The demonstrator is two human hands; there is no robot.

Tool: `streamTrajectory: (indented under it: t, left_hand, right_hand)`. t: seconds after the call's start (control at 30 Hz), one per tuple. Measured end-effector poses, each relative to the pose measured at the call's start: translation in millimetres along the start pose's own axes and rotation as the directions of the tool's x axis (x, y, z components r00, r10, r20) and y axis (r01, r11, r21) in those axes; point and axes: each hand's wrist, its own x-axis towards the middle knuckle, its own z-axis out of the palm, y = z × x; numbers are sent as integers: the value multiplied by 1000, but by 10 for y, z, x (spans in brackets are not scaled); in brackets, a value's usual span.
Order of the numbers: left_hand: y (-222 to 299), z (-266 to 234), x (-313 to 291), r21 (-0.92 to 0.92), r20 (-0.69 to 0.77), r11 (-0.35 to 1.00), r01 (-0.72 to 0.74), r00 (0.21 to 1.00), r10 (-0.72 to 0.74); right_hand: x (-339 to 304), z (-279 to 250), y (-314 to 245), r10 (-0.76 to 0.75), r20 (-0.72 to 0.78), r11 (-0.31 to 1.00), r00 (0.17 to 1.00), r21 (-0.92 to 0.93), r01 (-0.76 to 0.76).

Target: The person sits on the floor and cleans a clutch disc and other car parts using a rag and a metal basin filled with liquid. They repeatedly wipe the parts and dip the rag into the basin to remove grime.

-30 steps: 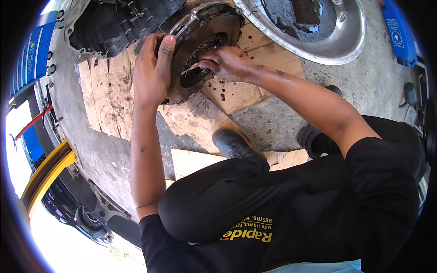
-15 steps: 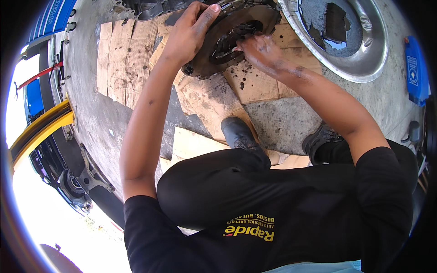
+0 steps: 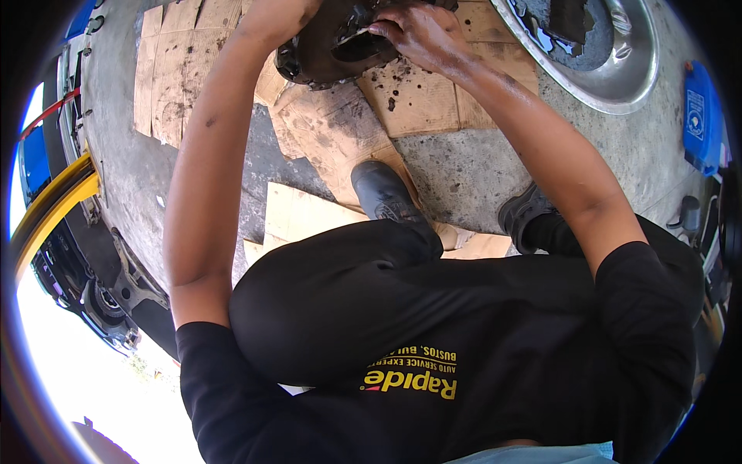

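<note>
A dark, oil-coated metal part (image 3: 321, 54) with a rounded outline and a recessed opening stands tilted over cardboard, cut off by the upper edge of the head view. At its left side is my left hand (image 3: 290, 11); its fingers lie beyond the picture, so its grip does not show. My right hand (image 3: 421, 35) reaches to the opening with curled, closed fingers. Whatever they pinch there is too small and dark to make out. Wet, dark smears shine on that hand and wrist.
Oil-spotted cardboard sheets (image 3: 328, 116) cover the concrete floor (image 3: 464, 170). A round metal basin (image 3: 618, 97) holding dark liquid stands at the upper right, with a blue container (image 3: 702, 120) beyond it. My boot (image 3: 382, 193) rests near the cardboard. A yellow beam (image 3: 66, 201) is at left.
The view has shifted, so the part and both hands sit higher in the picture. My left fingers, earlier seen gripping the part's rim, have left the frame. My right hand stays at the opening.
</note>
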Motion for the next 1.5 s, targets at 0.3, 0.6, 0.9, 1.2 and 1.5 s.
streamTrajectory:
  t: [0.3,0.6,0.9,1.2,1.5]
  left_hand:
    - [91,5,-24,104,-21,992,76,997,-75]
    - [-269,-87,18,-67,26,997,-26,999,28]
    - [-311,-147,64,-144,37,990,-12,999,18]
    - [-293,-160,54,-85,23,996,22,1000,-20]
    - [-179,-98,114,-149,7,989,-18,1000,19]
  right_hand:
    - [9,113,106,133,246,956,960,223,-190]
    - [12,363,290,-81,178,996,981,52,73]
    - [-70,161,564,54,151,997,987,-68,-44]
    - [91,-426,-102,-52,-93,995,994,-90,43]
    - [-100,258,296,121,132,990,984,52,-129]
